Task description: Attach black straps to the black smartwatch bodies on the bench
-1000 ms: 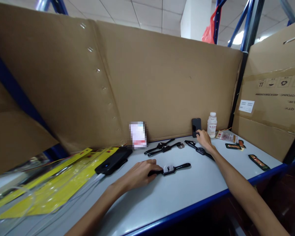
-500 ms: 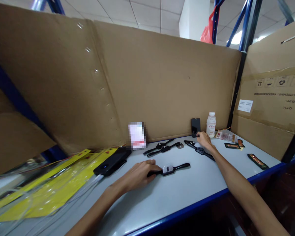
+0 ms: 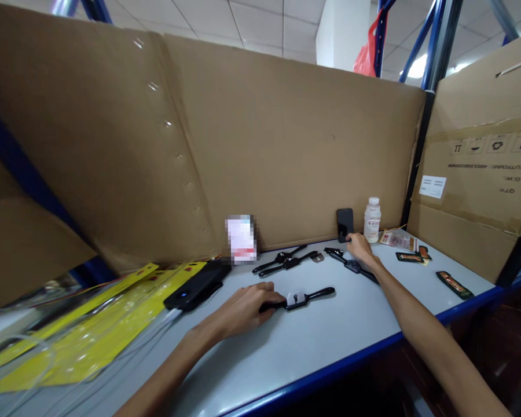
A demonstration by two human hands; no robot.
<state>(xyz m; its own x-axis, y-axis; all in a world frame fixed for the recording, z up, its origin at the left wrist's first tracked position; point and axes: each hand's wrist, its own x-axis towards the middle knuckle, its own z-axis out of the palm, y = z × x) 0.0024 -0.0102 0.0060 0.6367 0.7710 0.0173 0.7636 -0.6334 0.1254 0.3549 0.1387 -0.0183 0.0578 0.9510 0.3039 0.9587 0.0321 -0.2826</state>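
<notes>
A black spokeshave [image 3: 316, 294] with a pale silvery blade plate lies in front of me. My left hand [image 3: 256, 304] is closed round its left handle. Farther off on the right, my right hand [image 3: 359, 246] has its fingers bunched at the lower corner of an upright dark phone [image 3: 345, 225]; whatever they pinch is hidden. Another black spokeshave [image 3: 353, 266] lies under the right wrist, a small black piece [image 3: 333, 252] at its far end. Two more spokeshaves, a rear one [image 3: 282, 258] and a front one [image 3: 290, 263], lie together near the cardboard, beside a small metal blade [image 3: 318, 258].
A white-capped bottle [image 3: 373, 220], a clear packet [image 3: 398, 240] and dark labelled strips [image 3: 455, 285] stand or lie to the right. A cabled power bank [image 3: 195, 286] and yellow blister cards [image 3: 91, 341] cover the left. Cardboard [image 3: 286, 145] walls the back; a blurred screen [image 3: 242, 238] leans there.
</notes>
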